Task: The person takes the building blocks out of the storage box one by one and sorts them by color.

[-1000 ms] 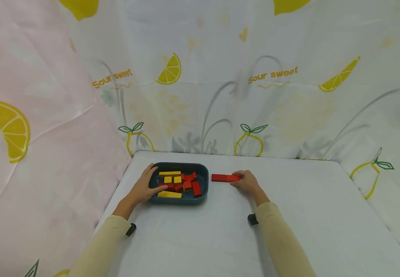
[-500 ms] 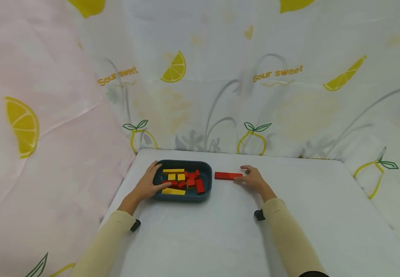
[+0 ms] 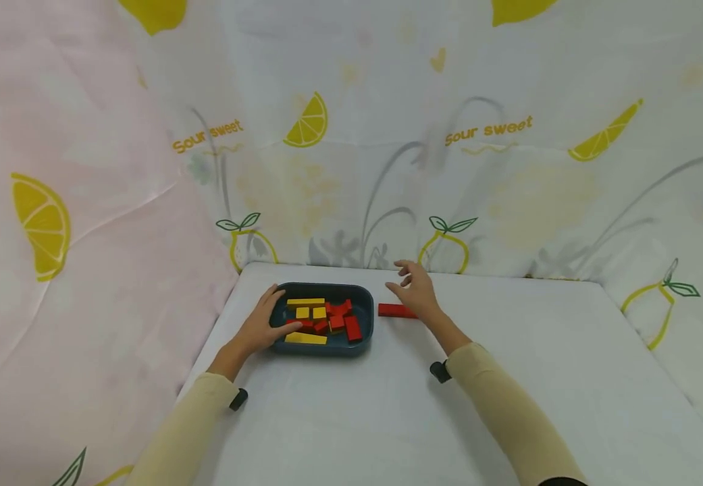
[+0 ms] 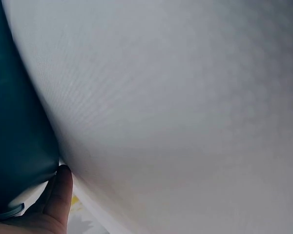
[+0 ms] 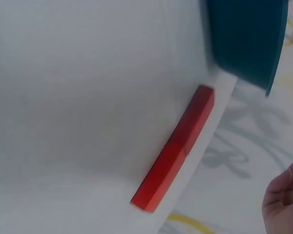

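My left hand (image 3: 260,325) holds the left end of a dark blue-green plastic tray (image 3: 327,351), with the thumb over the inside and fingers along the left rim. In the left wrist view, a finger (image 4: 61,195) lies against the tray's outer wall (image 4: 19,126). Several red and yellow toy blocks (image 3: 305,339) lie in the tray. To its right, two red blocks (image 3: 395,310) lie end to end on the white table; the right wrist view shows their seam. My right hand (image 3: 417,289) hovers above them, fingers loosely bent, holding nothing, and covers their right end in the head view.
The white table (image 3: 339,418) extends toward me and to the right. A white lemon-print cloth (image 3: 351,189) hangs along the back edge, and a pinkish cloth (image 3: 108,270) hangs on the left.
My right hand has let go of the red blocks, risen and moved left above them. The blocks stay in line on the table. My left hand keeps its place on the tray.
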The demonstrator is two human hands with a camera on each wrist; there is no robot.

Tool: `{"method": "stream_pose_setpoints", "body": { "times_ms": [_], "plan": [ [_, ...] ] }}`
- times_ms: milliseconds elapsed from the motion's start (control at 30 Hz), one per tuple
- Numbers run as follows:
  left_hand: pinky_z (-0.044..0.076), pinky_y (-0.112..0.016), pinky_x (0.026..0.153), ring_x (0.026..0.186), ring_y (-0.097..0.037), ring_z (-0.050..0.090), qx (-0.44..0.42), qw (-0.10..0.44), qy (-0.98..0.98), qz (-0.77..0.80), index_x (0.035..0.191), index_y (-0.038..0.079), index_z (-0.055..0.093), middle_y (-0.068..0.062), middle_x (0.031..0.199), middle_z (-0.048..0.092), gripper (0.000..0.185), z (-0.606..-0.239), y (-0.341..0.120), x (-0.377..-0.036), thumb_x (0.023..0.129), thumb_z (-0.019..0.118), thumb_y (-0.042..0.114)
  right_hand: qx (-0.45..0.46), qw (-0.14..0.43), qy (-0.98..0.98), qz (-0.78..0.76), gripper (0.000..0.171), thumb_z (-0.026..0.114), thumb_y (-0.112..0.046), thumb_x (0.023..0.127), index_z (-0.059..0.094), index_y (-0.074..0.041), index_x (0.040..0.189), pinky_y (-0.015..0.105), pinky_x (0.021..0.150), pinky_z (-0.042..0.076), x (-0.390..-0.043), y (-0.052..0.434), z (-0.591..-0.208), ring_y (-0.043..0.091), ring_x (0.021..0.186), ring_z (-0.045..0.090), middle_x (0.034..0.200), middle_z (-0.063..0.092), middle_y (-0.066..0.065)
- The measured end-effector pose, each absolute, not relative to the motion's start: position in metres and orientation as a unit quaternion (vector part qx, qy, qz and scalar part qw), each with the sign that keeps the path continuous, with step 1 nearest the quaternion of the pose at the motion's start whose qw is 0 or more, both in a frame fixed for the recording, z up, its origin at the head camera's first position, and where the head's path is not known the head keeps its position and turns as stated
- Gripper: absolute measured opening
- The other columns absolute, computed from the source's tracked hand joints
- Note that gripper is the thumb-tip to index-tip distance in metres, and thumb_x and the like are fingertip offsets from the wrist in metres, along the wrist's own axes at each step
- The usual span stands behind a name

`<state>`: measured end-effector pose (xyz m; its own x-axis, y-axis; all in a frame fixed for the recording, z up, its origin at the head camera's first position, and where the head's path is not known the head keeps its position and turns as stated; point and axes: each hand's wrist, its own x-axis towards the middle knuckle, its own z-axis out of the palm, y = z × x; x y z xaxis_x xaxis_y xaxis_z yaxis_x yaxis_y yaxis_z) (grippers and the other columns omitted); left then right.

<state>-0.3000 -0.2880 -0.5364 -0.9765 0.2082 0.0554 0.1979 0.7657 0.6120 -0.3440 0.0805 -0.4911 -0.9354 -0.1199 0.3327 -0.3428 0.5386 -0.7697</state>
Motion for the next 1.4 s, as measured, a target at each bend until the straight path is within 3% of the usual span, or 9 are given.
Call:
{"method": "stream_pose_setpoints", "body": {
  "times_ms": [167,333,633,833,1067,1233,1400],
  "plan": [
    [0.025,-0.066,0.115,0.149,-0.041,0.02,0.109,0.006,0.939,0.325,0.156,0.009,0.024,-0.016,0.166,0.009,0.102,-0.536,-0.287,-0.3,0.081,0.071,0.062,0.255,0.095,-0.871,0.41,0.042,0.077,-0.007,0.085,0.061,-0.001,0.123,0.046,0.08,0.057,-0.336,0.042,-0.489,0.029,0.086,0.065,0.105,0.063,0.021],
    [0.025,-0.066,0.115,0.149,-0.041,0.021,0.106,0.004,0.94,0.325,0.156,0.01,0.025,-0.015,0.166,0.009,0.101,-0.538,-0.287,-0.299,0.082,0.071,0.061,0.304,0.05,-0.884,0.352,0.036,0.075,-0.006,0.086,0.064,-0.001,0.12,0.038,0.083,0.056,-0.331,0.014,-0.494,0.024,0.09,0.063,0.106,0.065,0.016],
    [0.027,-0.066,0.114,0.148,-0.041,0.023,0.102,0.0,0.934,0.342,0.155,0.009,0.027,-0.015,0.166,0.01,0.099,-0.542,-0.289,-0.29,0.082,0.071,0.06,0.309,-0.017,-0.927,0.213,0.035,0.072,-0.013,0.09,0.065,-0.01,0.124,0.036,0.103,0.05,-0.334,-0.024,-0.497,0.02,0.109,0.061,0.119,0.066,0.006],
    [0.028,-0.066,0.114,0.148,-0.041,0.023,0.111,-0.013,0.932,0.344,0.155,0.008,0.028,-0.015,0.166,0.011,0.098,-0.544,-0.288,-0.293,0.083,0.071,0.059,0.286,-0.052,-0.936,0.196,0.042,0.071,-0.018,0.09,0.063,-0.012,0.131,0.037,0.107,0.048,-0.34,-0.039,-0.505,0.02,0.118,0.06,0.127,0.065,0.006],
    [0.029,-0.064,0.114,0.148,-0.04,0.025,0.11,-0.016,0.937,0.331,0.154,0.008,0.031,-0.014,0.166,0.013,0.098,-0.541,-0.288,-0.297,0.082,0.07,0.061,0.202,-0.087,-0.95,0.223,0.043,0.07,-0.015,0.087,0.063,-0.013,0.13,0.038,0.103,0.05,-0.346,-0.053,-0.512,0.019,0.105,0.059,0.124,0.066,0.005],
    [0.028,-0.063,0.115,0.148,-0.04,0.024,0.11,-0.014,0.936,0.334,0.153,0.007,0.032,-0.015,0.165,0.014,0.097,-0.54,-0.287,-0.296,0.082,0.071,0.06,0.17,-0.099,-0.964,0.181,0.042,0.08,-0.02,0.081,0.066,-0.011,0.12,0.034,0.088,0.055,-0.346,-0.061,-0.516,0.016,0.088,0.056,0.105,0.066,0.002],
    [0.028,-0.063,0.116,0.149,-0.039,0.023,0.102,-0.01,0.935,0.34,0.154,0.008,0.031,-0.013,0.166,0.013,0.097,-0.541,-0.287,-0.295,0.083,0.071,0.06,0.19,-0.065,-0.968,0.147,0.035,0.084,-0.022,0.078,0.066,-0.012,0.107,0.03,0.075,0.053,-0.347,-0.063,-0.519,0.014,0.079,0.054,0.091,0.06,-0.001]
  ]
}}
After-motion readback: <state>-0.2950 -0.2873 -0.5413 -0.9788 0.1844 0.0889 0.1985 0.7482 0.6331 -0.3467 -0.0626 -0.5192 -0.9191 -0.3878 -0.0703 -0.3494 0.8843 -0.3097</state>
